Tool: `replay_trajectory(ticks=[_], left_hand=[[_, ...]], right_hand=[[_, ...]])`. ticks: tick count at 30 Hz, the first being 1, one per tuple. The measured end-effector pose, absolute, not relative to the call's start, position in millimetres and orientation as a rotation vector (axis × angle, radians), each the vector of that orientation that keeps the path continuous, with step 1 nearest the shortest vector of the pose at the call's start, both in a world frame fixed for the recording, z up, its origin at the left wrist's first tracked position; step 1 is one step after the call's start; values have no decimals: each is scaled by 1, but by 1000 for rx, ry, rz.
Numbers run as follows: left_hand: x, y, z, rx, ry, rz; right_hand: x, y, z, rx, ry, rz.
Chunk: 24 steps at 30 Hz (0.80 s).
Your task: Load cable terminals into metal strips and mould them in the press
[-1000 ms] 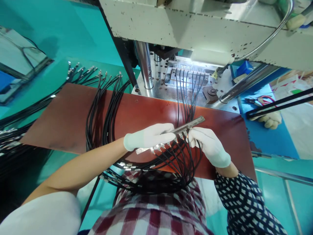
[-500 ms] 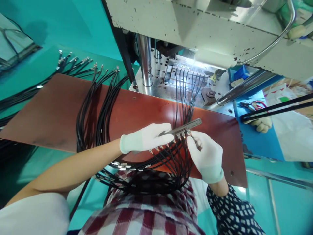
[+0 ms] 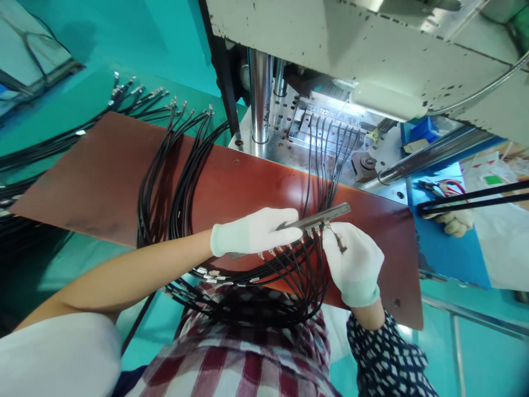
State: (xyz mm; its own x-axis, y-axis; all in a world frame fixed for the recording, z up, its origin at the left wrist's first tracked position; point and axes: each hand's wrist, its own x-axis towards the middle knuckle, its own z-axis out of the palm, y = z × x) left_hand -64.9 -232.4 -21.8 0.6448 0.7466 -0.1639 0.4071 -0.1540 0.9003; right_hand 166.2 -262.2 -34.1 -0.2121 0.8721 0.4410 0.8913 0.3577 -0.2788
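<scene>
My gloved left hand [image 3: 264,230] is closed around a narrow grey metal bar [image 3: 330,214], which tilts up to the right above the red-brown board. Along the bar's lower edge sits a row of small metal terminals [image 3: 311,232] on black cables with bare orange-coloured ends. At the bar's right end my gloved right hand [image 3: 356,263] pinches at the last terminal and its cable; the fingertips partly hide it. The cables [image 3: 285,278] hang from the bar and loop across my lap.
Beyond the board [image 3: 239,187] stands a press with steel posts [image 3: 261,99] and a lit die [image 3: 322,129] holding several black cables. Cable bundles [image 3: 182,187] lie across the board's left part. Pliers [image 3: 448,187] and a glove [image 3: 454,221] rest on a blue surface at right.
The whole view has shifted, so the scene appears further right. Both hands stay at the bar, and my right fingers have turned slightly at its end.
</scene>
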Motion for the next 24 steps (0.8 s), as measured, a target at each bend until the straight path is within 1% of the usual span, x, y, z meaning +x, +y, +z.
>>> replay_trajectory(ticks=[2,7,9,19,24], left_hand=[[-64,-233,-22,1735,956,388],[-63,-234,-23,1666,979,413],[-64,-235,-24,1659,972,432],[-64,-234,-28,1691,919,457],[-63,-235,-27,1618,926,458]], right_hand=[[166,-269,-29,-1557,-2073,-72],[152,-284,-12,-1566,-2246,-370],[145,-285,-9,-1582,-2312,-433],[138,-272,-21,-1501,-2244,-418],[139,-276,-15,-1542,-2259,-351]])
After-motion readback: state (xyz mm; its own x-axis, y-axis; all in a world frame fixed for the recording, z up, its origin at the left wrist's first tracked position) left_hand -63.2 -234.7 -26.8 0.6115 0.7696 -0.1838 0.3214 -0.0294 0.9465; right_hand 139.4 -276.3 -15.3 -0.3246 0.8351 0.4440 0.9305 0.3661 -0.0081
